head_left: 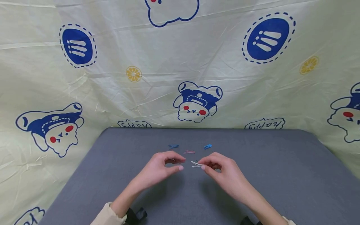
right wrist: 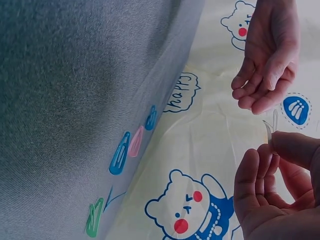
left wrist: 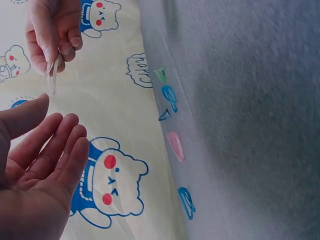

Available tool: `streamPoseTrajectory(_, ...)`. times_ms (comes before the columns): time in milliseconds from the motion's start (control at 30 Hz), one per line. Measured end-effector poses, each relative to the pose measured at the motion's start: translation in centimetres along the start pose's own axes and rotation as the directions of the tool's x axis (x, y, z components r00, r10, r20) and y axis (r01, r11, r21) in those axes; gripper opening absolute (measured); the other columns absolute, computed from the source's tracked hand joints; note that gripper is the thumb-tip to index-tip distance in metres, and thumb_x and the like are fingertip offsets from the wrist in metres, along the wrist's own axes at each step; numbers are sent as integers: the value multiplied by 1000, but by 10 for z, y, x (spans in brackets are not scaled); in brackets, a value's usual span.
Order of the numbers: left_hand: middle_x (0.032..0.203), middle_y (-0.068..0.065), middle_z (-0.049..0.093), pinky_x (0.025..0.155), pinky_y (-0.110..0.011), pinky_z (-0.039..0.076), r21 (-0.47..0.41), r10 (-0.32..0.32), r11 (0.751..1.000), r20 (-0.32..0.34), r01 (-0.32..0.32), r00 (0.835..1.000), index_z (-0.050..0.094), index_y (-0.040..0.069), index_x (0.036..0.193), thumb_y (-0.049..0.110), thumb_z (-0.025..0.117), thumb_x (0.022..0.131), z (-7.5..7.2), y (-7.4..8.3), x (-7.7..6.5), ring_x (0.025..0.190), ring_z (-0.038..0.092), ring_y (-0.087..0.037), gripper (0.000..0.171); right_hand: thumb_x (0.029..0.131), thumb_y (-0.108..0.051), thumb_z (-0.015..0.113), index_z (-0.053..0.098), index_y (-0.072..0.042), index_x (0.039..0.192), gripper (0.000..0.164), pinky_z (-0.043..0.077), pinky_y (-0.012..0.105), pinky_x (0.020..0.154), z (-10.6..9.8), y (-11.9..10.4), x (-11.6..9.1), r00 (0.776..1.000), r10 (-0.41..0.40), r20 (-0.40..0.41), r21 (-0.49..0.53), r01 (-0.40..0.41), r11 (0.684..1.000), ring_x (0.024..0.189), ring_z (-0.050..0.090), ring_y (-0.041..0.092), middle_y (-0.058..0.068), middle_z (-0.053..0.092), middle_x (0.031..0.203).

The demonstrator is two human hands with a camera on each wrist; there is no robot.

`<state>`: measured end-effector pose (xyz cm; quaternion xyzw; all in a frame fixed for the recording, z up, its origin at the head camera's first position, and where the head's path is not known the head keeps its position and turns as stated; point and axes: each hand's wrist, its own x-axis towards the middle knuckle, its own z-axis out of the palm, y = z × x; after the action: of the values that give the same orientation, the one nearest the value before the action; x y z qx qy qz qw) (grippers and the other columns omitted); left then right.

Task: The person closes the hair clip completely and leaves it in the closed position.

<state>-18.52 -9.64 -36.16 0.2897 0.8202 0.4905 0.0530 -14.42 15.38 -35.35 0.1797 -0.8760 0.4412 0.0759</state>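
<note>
A creased pale cloth (head_left: 157,50) printed with cartoon bears (head_left: 197,107) and citrus slices (head_left: 133,74) hangs behind a grey table (head_left: 298,178).

A pale sheet (head_left: 157,103) is hanging behind the grey worktop (head_left: 281,172) and is bearing printed blue badges (head_left: 77,47), capped cartoon figures (head_left: 197,101), yellow citrus slices (head_left: 133,74) and "happy" lettering (head_left: 134,124).

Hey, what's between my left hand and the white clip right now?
Nothing: the head view shows a bare gap between your left hand and the white clip, which your right hand pinches.
</note>
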Motion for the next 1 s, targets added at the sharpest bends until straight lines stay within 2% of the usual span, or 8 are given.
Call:
streamPoseTrajectory(267,108,15,68,96,-33,47,-35,-6,999,1,6,1000,71,23,112,21,73,91,6,10,-6,106,63,-17,22,90,-13,73,73,-27,97,16,53,28,78,-3,-7,-10,998,63,-3,19,-63,998,82,61,8,-11,64,92)
streamPoseTrajectory(467,109,13,68,97,-35,46,-73,12,997,2,-12,1000,71,24,111,19,74,90,10,17,-11,107,62,-18,22,90,-14,73,74,-29,97,16,53,29,80,-4,-11,-16,996,90,-6,37,-90,995,84,60,9,-11,64,92)
streamPoseTrajectory(700,108,12,68,97,-35,46,-104,20,994,2,-20,1000,72,23,111,19,74,90,14,24,-14,104,62,-10,22,91,-17,72,73,-31,96,15,53,29,80,-5,-17,-22,992,123,6,66,-123,990,85,59,11,-10,63,94)
streamPoseTrajectory(1000,111,7,69,97,-36,46,-95,22,995,1,-22,1000,72,26,111,23,76,88,18,27,-15,104,61,-12,23,90,-14,73,73,-31,96,18,53,29,81,-3,-20,-25,991,131,4,77,-131,988,86,58,11,-10,63,95)
